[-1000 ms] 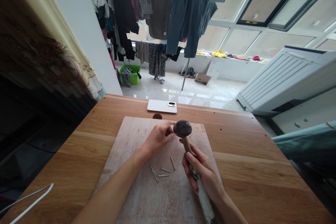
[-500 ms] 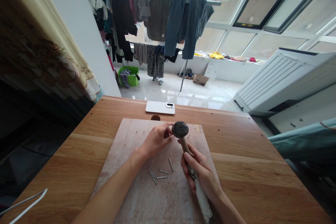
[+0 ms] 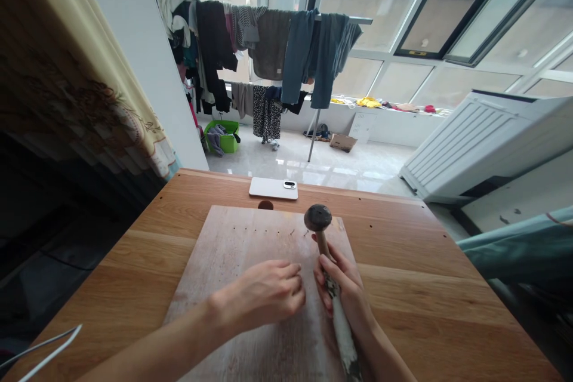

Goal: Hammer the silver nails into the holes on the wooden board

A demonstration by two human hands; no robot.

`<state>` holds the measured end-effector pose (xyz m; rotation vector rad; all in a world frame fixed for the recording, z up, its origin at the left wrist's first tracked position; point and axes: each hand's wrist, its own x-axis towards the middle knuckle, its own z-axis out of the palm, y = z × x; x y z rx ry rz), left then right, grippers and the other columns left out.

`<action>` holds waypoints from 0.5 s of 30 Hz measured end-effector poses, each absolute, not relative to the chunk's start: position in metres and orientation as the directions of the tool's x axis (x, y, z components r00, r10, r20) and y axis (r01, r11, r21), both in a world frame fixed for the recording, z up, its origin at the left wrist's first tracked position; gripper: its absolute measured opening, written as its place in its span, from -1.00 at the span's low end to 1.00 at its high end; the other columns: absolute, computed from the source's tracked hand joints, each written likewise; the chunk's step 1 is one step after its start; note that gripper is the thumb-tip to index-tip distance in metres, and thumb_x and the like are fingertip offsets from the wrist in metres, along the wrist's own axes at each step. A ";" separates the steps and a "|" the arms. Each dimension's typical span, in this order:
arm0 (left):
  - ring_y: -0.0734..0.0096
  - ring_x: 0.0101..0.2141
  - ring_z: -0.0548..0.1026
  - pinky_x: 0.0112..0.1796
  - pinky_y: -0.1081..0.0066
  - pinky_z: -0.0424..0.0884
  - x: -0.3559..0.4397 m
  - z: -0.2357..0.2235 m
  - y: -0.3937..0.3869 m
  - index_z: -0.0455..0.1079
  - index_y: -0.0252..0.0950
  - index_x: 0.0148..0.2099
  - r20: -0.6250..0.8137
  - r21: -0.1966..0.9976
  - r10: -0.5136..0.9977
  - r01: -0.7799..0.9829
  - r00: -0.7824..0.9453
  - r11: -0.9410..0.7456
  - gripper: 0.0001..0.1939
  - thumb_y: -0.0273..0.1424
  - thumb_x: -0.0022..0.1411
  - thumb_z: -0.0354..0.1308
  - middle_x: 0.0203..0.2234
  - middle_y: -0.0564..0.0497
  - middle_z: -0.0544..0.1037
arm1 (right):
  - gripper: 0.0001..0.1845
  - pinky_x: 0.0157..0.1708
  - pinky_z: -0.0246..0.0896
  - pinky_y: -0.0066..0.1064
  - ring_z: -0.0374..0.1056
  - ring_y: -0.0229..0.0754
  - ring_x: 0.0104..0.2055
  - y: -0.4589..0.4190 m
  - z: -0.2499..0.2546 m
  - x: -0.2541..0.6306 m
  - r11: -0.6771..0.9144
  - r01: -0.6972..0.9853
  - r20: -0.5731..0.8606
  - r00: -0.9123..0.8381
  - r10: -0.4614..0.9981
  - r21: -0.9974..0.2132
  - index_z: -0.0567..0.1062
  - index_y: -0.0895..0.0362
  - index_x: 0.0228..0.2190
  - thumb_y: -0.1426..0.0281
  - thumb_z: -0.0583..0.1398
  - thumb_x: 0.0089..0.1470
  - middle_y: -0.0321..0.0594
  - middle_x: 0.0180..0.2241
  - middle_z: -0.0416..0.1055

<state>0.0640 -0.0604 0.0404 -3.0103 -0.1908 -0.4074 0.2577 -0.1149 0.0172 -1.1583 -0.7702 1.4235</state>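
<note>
My right hand is wrapped round the worn wooden handle of a hammer, whose dark round head points away from me above the board. My left hand lies low on the pale wooden board, its fingers curled down over the spot where the loose nails lay; the nails are hidden under it. A row of small nail marks runs across the far part of the board.
The board rests on a wooden table. A white phone lies face down at the table's far edge, beside a round hole. A white cable crosses the near left corner. Beyond are a clothes rack, a green basket and a white unit.
My left hand has drawn back from beside the hammer head to the loose nails near me and now covers them. The hammer head has shifted slightly right.
</note>
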 end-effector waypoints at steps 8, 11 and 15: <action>0.26 -0.40 0.47 -0.37 0.28 0.37 0.060 0.039 -0.057 0.39 -0.29 -0.29 0.241 -0.095 0.150 0.177 0.959 -0.980 -0.87 -0.56 0.34 0.19 -0.45 0.00 0.52 | -0.33 -0.86 0.10 -0.61 0.15 -0.41 -0.80 -0.115 0.020 0.256 -0.192 -0.297 -0.221 0.066 0.973 -0.935 0.44 0.12 0.13 0.01 0.34 0.12 -0.45 -0.57 0.38; 0.29 -0.35 0.52 -0.31 0.33 0.42 0.056 0.035 -0.043 0.43 -0.29 -0.20 0.295 0.118 0.307 0.284 0.905 -0.952 -0.90 -0.58 0.33 0.17 -0.37 0.00 0.55 | -0.32 -0.85 0.10 -0.62 0.16 -0.41 -0.80 -0.115 0.020 0.256 -0.202 -0.306 -0.232 0.068 0.970 -0.930 0.42 0.12 0.15 0.02 0.34 0.13 -0.46 -0.57 0.38; 0.42 -0.32 0.58 -0.23 0.45 0.48 0.056 0.022 -0.011 0.48 -0.24 -0.08 0.425 0.663 0.748 0.387 0.510 -0.641 -0.77 -0.60 0.29 0.14 -0.30 0.04 0.59 | -0.34 -0.85 0.08 -0.64 0.15 -0.43 -0.79 -0.115 0.019 0.257 -0.197 -0.301 -0.225 0.059 0.973 -0.933 0.42 0.14 0.13 0.03 0.33 0.14 -0.46 -0.57 0.38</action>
